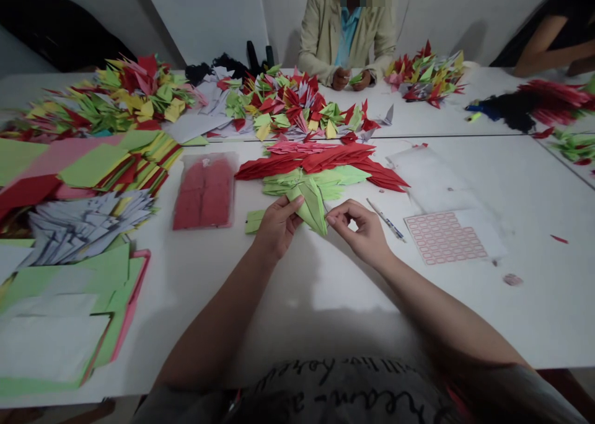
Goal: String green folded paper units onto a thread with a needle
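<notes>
My left hand [279, 225] grips a folded light-green paper piece [309, 208] above the table, thumb on top. Thumb and forefinger of my right hand [356, 225] are pinched together at the paper's right edge. A thin dark line, perhaps a thread, runs near those fingertips, and I cannot make out what they hold. Just beyond lie a stack of folded green papers [341, 177] and red folded papers [337, 157]. Partly behind my left hand is a small green paper piece [253, 222]. A pen [387, 220] lies right of my right hand.
At left are a clear packet of red paper [204, 191], grey folded papers [88, 225] and green sheets [116, 278]. A red-bordered label sheet [444, 238] lies right. Colourful folded-paper heaps [297, 101] line the back, where a person in a beige jacket [316, 33] sits.
</notes>
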